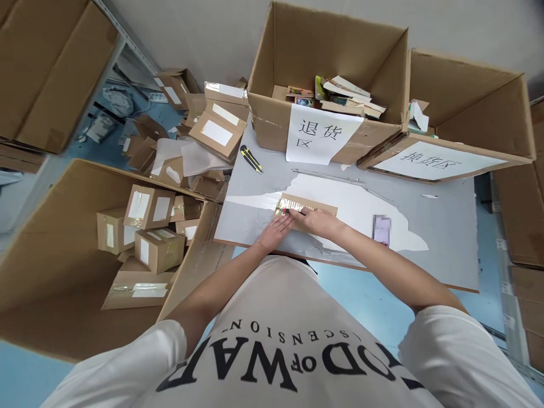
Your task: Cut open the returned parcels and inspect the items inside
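- looking down through the head camera, i see my left hand (277, 229) lying flat with fingers stretched out, pressing the near left end of a flat cardboard parcel (317, 205) on the grey table (442, 232).
- my right hand (317, 220) is curled on the parcel and pinches a small red-tipped tool (292, 211); the hand covers most of it, so i cannot tell what kind it is.
- both hands hide much of the parcel; only its far edge and a shiny taped left corner show.
- a blurred-out patch (381, 229) lies on the table to my right, unreadable.
- a white sheet on the open carton (297, 119) straight ahead reads "退货区".
- the sheet on the right carton (467, 102) is upside down to me; i read it as "换货区", not firmly.
- a yellow-and-black utility knife (251, 158) lies well apart from my hands, near the carton.
- small taped boxes (144, 226) fill a big carton on the left; their white labels are too small to read.
- my shirt print is inverted and partly cut off: "of war", "ascension".
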Motion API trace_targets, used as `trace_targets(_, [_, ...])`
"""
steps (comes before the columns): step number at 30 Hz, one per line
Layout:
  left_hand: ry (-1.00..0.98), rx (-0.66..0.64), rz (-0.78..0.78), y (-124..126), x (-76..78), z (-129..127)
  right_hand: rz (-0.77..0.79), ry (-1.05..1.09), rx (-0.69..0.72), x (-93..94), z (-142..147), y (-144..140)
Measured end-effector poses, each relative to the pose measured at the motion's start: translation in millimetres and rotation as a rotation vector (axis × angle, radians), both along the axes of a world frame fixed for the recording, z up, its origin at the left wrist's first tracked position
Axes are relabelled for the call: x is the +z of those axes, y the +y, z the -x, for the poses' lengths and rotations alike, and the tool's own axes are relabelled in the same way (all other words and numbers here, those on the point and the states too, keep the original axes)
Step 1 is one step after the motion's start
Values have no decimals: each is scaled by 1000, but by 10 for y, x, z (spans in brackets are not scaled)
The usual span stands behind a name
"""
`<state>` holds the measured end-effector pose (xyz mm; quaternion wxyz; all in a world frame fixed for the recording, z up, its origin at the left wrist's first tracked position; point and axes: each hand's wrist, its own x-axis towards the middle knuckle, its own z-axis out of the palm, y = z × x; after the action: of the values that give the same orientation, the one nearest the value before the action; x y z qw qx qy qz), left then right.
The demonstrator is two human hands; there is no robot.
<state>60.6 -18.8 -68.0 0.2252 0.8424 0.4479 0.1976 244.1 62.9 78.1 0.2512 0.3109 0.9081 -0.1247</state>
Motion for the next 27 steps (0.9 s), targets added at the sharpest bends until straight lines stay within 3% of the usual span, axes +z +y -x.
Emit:
trace_targets(9, [12,2,27,32,-24,0,-18,-6,-27,45,22,12])
trace_targets(15, [22,3,24,56,12,-9,13,30,-58,-32,27,-2])
trace_targets(27, [83,-30,-104,13,8,26,55,-95,-71,133,-493,-1])
